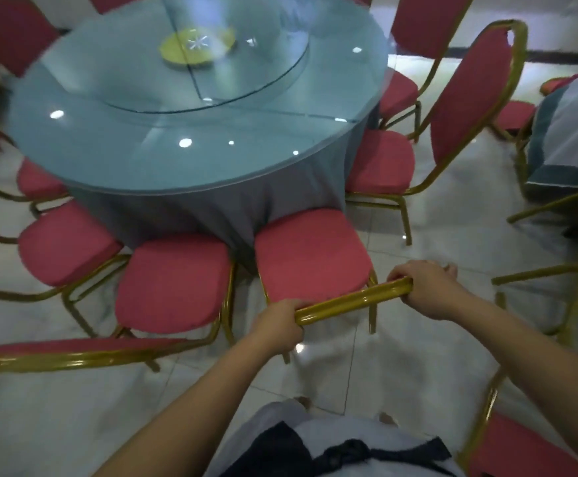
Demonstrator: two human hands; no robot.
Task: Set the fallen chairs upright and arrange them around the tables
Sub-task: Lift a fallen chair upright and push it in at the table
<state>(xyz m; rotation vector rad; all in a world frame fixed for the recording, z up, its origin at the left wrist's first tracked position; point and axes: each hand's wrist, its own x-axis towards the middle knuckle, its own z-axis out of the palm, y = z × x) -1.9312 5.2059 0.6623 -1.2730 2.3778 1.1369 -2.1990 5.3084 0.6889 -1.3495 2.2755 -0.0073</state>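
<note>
A red-cushioned chair (310,254) with a gold metal frame stands upright in front of me, its seat pushed up to the blue cloth of the round table (143,156). My left hand (277,327) grips the left end of the chair's gold top rail. My right hand (425,290) grips the right end of the same rail. Upright chairs of the same kind ring the table: one immediately to the left (174,282), another further left (64,244), and one to the right (380,161) with its tall red back toward me.
A glass turntable (246,74) with a yellow centre sits on the table. A second clothed table (566,139) is at the right edge with chairs beside it. Another chair's back rail (74,356) crosses the lower left, and a chair seat (528,449) is at lower right. The floor is pale tile.
</note>
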